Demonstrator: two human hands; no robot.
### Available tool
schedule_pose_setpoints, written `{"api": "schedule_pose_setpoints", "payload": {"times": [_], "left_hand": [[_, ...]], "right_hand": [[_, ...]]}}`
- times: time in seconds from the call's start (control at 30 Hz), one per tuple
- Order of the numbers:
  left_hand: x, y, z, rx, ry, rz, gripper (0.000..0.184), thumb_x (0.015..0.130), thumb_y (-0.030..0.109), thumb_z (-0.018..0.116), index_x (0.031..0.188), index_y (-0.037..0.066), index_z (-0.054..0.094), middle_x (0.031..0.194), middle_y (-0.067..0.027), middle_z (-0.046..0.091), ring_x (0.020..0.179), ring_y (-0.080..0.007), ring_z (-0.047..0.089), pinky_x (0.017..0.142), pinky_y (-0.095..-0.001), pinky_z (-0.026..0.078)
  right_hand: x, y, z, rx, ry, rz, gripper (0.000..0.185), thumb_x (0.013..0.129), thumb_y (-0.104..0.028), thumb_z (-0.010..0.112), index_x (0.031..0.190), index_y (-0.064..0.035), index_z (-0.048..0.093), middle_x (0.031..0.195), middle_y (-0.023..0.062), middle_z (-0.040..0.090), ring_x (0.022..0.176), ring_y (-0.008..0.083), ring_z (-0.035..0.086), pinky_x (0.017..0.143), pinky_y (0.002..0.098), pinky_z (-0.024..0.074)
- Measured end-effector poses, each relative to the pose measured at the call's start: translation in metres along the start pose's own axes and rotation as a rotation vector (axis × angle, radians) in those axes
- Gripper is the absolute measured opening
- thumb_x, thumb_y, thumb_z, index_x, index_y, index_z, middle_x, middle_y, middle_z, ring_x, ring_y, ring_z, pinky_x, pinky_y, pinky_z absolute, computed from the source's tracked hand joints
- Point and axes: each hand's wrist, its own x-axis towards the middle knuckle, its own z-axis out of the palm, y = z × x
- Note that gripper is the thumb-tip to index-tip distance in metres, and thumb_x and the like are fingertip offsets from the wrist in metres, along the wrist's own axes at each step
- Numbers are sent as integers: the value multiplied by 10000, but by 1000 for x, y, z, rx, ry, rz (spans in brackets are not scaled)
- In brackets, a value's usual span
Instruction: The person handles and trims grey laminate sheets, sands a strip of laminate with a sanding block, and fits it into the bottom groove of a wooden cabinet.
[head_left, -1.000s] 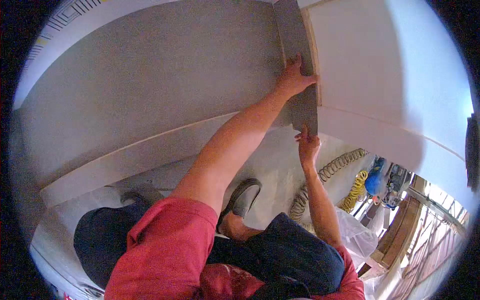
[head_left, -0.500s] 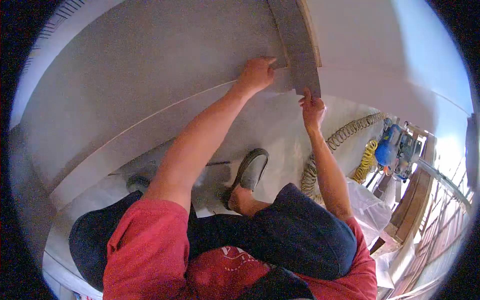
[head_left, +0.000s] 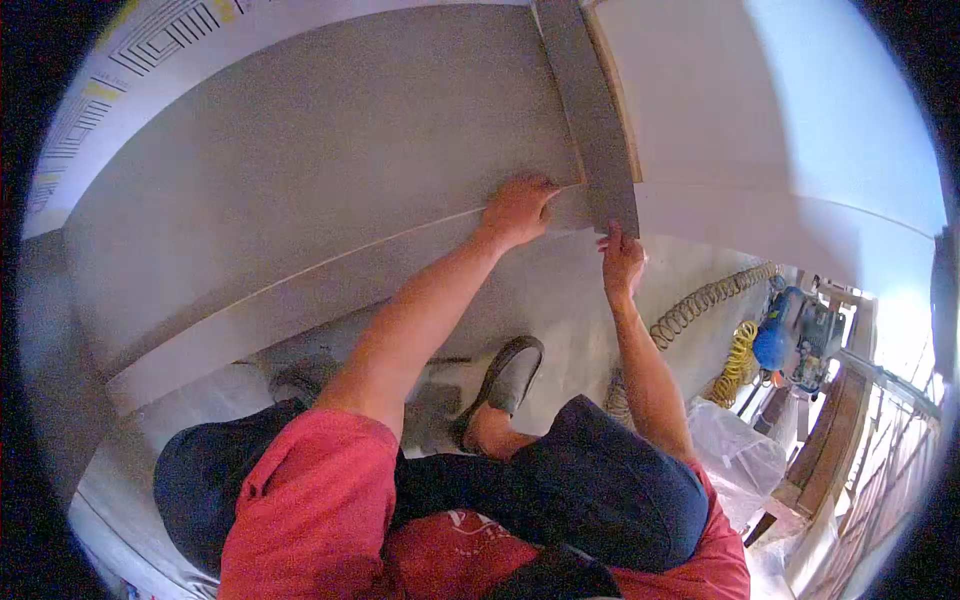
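Observation:
A long grey strip (head_left: 603, 130) runs down between a large grey panel (head_left: 330, 140) and a white panel (head_left: 700, 100). At its lower end my right hand (head_left: 624, 262) pinches the strip's edge, index finger pointing up. My left hand (head_left: 520, 210) is at the lower right corner of the grey panel, against the strip's left side. Its fingers are curled in, with the index finger reaching toward the corner; anything inside them is hidden. Along the panel's bottom runs a pale-edged rail (head_left: 320, 295).
A coiled air hose (head_left: 700, 305) and a yellow coiled hose (head_left: 736, 360) lie at the right, by a blue machine (head_left: 780, 335). Clear plastic wrap (head_left: 735, 445) sits near a wooden beam (head_left: 820, 440). My shoe (head_left: 508, 380) stands on the floor below my hands.
The view has tilted up, so the panels and both hands appear lower and more of the patterned top edge shows. Both hands keep about the same places on the panel and strip.

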Motion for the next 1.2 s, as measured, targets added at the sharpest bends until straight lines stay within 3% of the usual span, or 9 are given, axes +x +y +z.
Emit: {"api": "schedule_pose_setpoints", "payload": {"times": [0.13,0.23,0.3,0.5,0.7,0.93,1.0,1.13,1.2], "left_hand": [[2,-6,6,12,85,77,432,797,126,620,1226,74,638,1189,-181,639,1068,-363,618,973,-465,491],[12,-5,2,-31,-16,24,528,816,166,633,1333,87,567,1303,-183,592,1153,-373,589,1039,-446,454],[23,1,4,-568,70,-250,682,833,254,679,1441,51,446,1413,-213,512,1282,-391,509,1108,-425,389],[123,9,-1,-599,407,-111,929,833,434,719,1496,-50,286,1512,-299,343,1427,-390,332,1175,-412,287],[174,15,-1,-663,244,-211,1068,770,514,768,1559,66,203,1543,-305,279,1460,-397,254,1196,-414,235],[189,-5,-7,-1009,187,-175,1075,742,541,784,1558,108,235,1548,-302,269,1453,-407,264,1195,-413,250],[203,-15,-7,-750,217,-231,1075,730,539,795,1554,109,253,1552,-311,248,1449,-415,269,1191,-415,261],[187,-2,-21,-849,194,-144,1136,722,549,795,1573,120,175,1569,-330,164,1458,-445,219,1195,-445,243],[156,37,-62,-877,89,-359,748,952,407,566,1542,56,269,1635,-194,94,1512,-357,86,1222,-490,118]], "right_hand": [[0,3,2,-79,28,6,555,983,-457,556,694,-17,730,628,130,677,609,223,679,626,366,515],[-2,2,0,-11,30,-13,546,976,-463,568,702,-20,733,627,137,675,594,226,673,619,370,515],[-7,-3,-2,2,54,-24,545,975,-458,574,701,-13,731,623,133,675,585,215,668,611,367,515],[-5,10,10,95,73,12,544,972,-440,596,677,0,721,600,110,665,579,180,657,594,344,513],[-7,2,4,75,73,-29,534,983,-403,588,653,-1,710,616,125,673,567,196,656,590,345,513],[-5,5,-2,-4,5,-56,494,993,-370,570,665,-33,721,636,128,683,615,210,678,637,370,515],[0,-2,-6,-61,-17,-84,492,994,-375,565,679,-32,725,639,129,683,619,215,681,641,375,515],[0,16,0,-284,-53,-158,509,990,-411,553,702,-33,735,638,137,681,625,242,685,656,393,516],[3,20,3,-169,-63,-113,520,983,-429,558,698,-34,737,639,137,683,633,248,688,668,398,514]]}}
